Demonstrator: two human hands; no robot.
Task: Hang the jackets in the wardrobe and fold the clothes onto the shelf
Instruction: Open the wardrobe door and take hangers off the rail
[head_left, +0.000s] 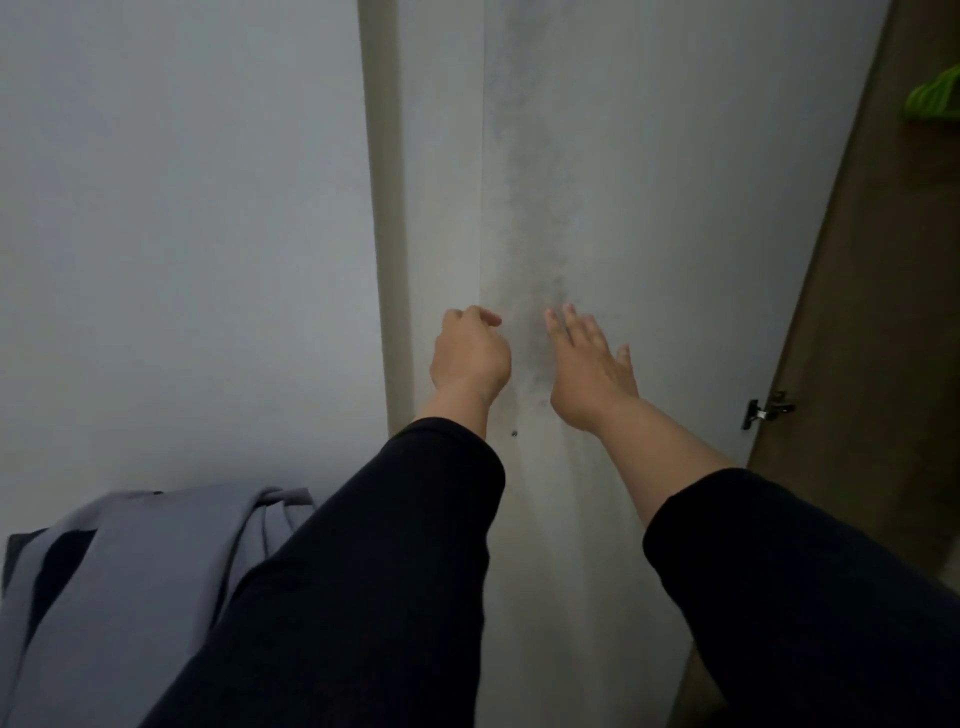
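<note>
A white wardrobe door stands in front of me, with its free edge running down the middle of the view. My left hand has its fingers curled at that edge, apparently gripping it. My right hand lies flat on the door's face, fingers straight and spread. Both arms are in dark sleeves. A grey jacket lies crumpled at the lower left, partly hidden by my left sleeve. Green hangers show inside the wardrobe at the upper right.
A metal hinge joins the door to the brown wardrobe side on the right. A plain white wall fills the left, with a beige upright strip beside the door edge.
</note>
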